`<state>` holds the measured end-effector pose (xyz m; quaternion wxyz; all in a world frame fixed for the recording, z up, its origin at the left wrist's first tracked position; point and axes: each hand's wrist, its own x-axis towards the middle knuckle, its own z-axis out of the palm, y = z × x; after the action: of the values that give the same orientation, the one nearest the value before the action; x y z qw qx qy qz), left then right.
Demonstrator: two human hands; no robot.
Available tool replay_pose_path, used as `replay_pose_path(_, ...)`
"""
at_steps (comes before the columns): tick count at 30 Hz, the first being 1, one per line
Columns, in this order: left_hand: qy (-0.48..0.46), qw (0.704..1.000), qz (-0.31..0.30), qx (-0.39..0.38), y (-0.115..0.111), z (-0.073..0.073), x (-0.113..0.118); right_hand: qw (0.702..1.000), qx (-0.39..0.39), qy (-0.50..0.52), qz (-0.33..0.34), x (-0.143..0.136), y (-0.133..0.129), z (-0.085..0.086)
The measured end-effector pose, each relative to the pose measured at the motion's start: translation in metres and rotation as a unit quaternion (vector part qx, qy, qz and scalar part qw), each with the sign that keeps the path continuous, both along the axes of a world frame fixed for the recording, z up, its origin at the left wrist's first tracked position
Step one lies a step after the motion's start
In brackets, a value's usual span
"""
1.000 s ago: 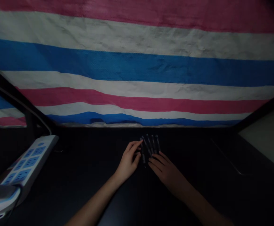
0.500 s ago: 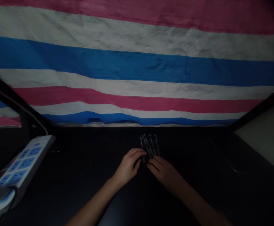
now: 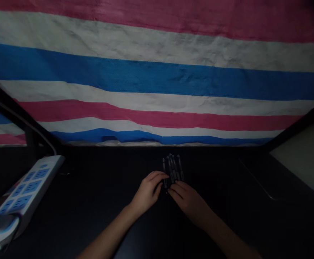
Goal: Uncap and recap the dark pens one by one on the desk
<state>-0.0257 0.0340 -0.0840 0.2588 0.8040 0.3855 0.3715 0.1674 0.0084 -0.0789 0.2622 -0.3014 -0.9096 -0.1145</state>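
Note:
Several slim pens (image 3: pixel 174 167), dark with clear parts, lie close together on the black tabletop, their far ends slightly fanned. A little apart on their left lies one more pen (image 3: pixel 164 166). My left hand (image 3: pixel 148 187) has its index finger across this pen and its thumb on the near side, closed around it. My right hand (image 3: pixel 186 196) is at the near ends of the grouped pens, with fingers bent and together against them. Its fingertips cover those ends. Dim light hides the finer details of the pens.
A white power strip (image 3: pixel 35 187) with blue socket faces lies at the left, with a plug and cable at its near end. Striped cloth (image 3: pixel 157 79) hangs behind the black table (image 3: pixel 92 201). A dark flat panel edge (image 3: pixel 256 180) shows at the right.
The middle pens have swung closer together and lie more nearly parallel, leaving a wider gap from the leftmost pen. Both hands have stayed almost in place.

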Motion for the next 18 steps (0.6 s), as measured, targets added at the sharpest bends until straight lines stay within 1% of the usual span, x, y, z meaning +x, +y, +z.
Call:
replay_pose_path(2, 0.001, 1.000, -0.001, -0.002, -0.0002, 0.0004, -0.0001, 1.000, -0.010, -0.007, 0.005, 0.0005, 0.0031, -0.0013)
replay_pose_path(7, 0.002, 1.000, 0.000, -0.010, -0.0007, 0.0024, 0.0004, 1.000, 0.001, -0.012, 0.002, 0.0019, 0.0076, -0.0036)
replay_pose_path(15, -0.021, 0.999, 0.006, -0.024, 0.0003, 0.0028, -0.0013, 1.000, 0.008, 0.021, 0.010, 0.0057, 0.0031, 0.0023)
replay_pose_path(18, -0.037, 0.999, 0.022, -0.032, 0.0014, 0.0026, -0.0016, 1.000, -0.005, 0.005, 0.007, 0.0059, 0.0033, 0.0029)
